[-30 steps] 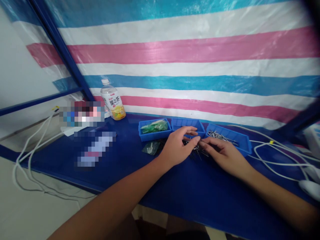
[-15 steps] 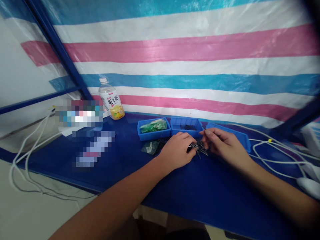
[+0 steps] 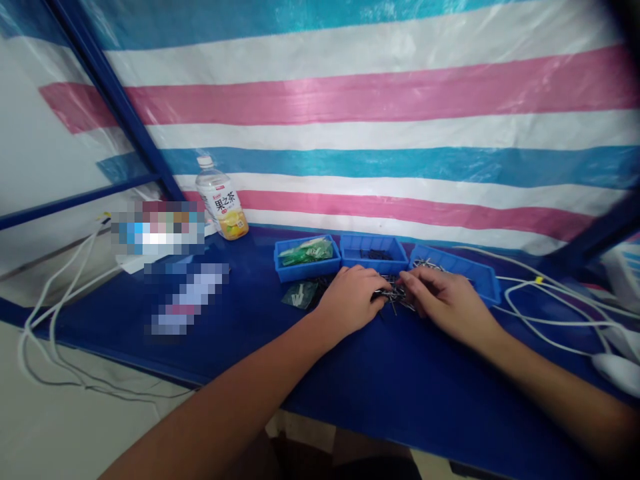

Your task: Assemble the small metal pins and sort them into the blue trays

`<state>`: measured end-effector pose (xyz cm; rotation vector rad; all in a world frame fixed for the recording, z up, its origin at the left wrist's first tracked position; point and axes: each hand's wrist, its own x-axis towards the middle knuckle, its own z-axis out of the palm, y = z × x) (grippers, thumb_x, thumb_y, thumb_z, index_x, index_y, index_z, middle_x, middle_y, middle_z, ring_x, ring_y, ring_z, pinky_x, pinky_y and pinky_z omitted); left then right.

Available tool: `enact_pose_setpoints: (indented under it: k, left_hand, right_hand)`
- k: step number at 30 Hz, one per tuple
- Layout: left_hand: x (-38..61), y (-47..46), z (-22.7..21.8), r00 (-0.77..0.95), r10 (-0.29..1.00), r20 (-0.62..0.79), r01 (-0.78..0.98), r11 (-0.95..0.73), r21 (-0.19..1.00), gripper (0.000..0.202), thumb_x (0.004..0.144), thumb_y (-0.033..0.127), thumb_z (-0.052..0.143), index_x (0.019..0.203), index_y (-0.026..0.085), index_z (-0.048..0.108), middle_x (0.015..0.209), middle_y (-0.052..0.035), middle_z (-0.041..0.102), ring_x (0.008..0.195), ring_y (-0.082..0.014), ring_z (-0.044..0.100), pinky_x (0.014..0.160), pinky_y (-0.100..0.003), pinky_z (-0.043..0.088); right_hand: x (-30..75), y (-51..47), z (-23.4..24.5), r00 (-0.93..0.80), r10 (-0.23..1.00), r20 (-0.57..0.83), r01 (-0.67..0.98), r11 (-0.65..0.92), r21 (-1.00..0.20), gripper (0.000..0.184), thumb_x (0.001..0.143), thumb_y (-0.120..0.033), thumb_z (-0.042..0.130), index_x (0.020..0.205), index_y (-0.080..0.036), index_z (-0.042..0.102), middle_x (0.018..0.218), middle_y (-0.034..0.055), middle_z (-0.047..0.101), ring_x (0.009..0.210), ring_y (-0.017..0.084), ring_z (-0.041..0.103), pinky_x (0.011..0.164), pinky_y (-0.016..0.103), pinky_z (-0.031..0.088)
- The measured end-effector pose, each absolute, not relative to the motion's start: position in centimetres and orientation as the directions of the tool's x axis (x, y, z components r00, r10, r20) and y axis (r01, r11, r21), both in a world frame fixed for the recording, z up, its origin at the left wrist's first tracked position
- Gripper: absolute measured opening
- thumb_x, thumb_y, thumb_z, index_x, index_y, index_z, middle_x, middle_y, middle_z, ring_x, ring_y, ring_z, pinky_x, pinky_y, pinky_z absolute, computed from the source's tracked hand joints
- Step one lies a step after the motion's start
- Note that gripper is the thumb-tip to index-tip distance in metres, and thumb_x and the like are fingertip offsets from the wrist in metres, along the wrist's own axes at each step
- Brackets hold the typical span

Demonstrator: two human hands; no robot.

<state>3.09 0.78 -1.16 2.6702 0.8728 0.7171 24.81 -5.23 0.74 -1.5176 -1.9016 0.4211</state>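
Note:
My left hand (image 3: 350, 300) rests at the left edge of a loose pile of thin metal nails (image 3: 397, 297), its curled fingertips among the nails. My right hand (image 3: 445, 301) reaches in from the other side, fingers over the pile, so the two hands nearly meet. Part of the pile is hidden under them. Behind them stand several blue plastic trays: one with green packets (image 3: 306, 269), one with dark small parts (image 3: 373, 262), and one with silver nails (image 3: 475, 283). A dark plastic bag (image 3: 301, 294) with small white pieces lies beside my left hand.
All this sits on a blue tabletop (image 3: 425, 400) before a striped plastic sheet (image 3: 350, 100). A juice bottle (image 3: 220, 200) and blurred objects (image 3: 157, 229) stand at the left. White cables (image 3: 550, 320) lie at the right.
Over the last second my right hand has moved left and down onto the pile. Both hands now sit closer together, and the view has shifted slightly.

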Motion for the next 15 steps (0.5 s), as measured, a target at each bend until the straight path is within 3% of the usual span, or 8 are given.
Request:
enact_pose_setpoints:
  k: [5, 9, 15]
  left_hand:
    - [3.09, 1.06, -1.34, 0.711, 0.596, 0.372, 0.490, -0.800, 0.347, 0.022, 0.099, 0.018, 0.065, 0.111, 0.023, 0.082, 0.107, -0.0068, 0.082, 0.101, -0.0264, 0.072, 0.091, -0.041, 0.052]
    - [3.15, 1.00, -1.24, 0.670, 0.629, 0.394, 0.512, -0.776, 0.368, 0.017, 0.095, 0.017, 0.068, 0.106, 0.021, 0.080, 0.101, -0.0058, 0.083, 0.098, -0.0278, 0.073, 0.090, -0.042, 0.053]
    - [3.13, 1.04, -0.98, 0.537, 0.681, 0.498, 0.455, -0.731, 0.508, 0.017, 0.097, 0.014, 0.063, 0.110, 0.020, 0.072, 0.108, -0.0048, 0.081, 0.103, -0.0253, 0.074, 0.096, -0.043, 0.056]
  right_hand:
    - [24.95, -5.65, 0.85, -0.112, 0.937, 0.331, 0.772, 0.292, -0.564, 0.040, 0.107, -0.057, 0.054, 0.089, -0.026, 0.074, 0.063, -0.0009, 0.070, 0.054, 0.019, 0.062, 0.056, 0.033, 0.044]
    - [24.98, -5.78, 0.78, -0.117, 0.938, 0.325, 0.769, 0.293, -0.568, 0.041, 0.107, -0.056, 0.054, 0.088, -0.026, 0.073, 0.063, -0.0009, 0.069, 0.054, 0.018, 0.060, 0.055, 0.033, 0.043]
    - [25.11, -5.65, 0.49, -0.128, 0.919, 0.372, 0.758, 0.333, -0.560, 0.032, 0.107, -0.049, 0.058, 0.096, -0.025, 0.075, 0.078, 0.0023, 0.075, 0.066, 0.019, 0.066, 0.058, 0.032, 0.048]
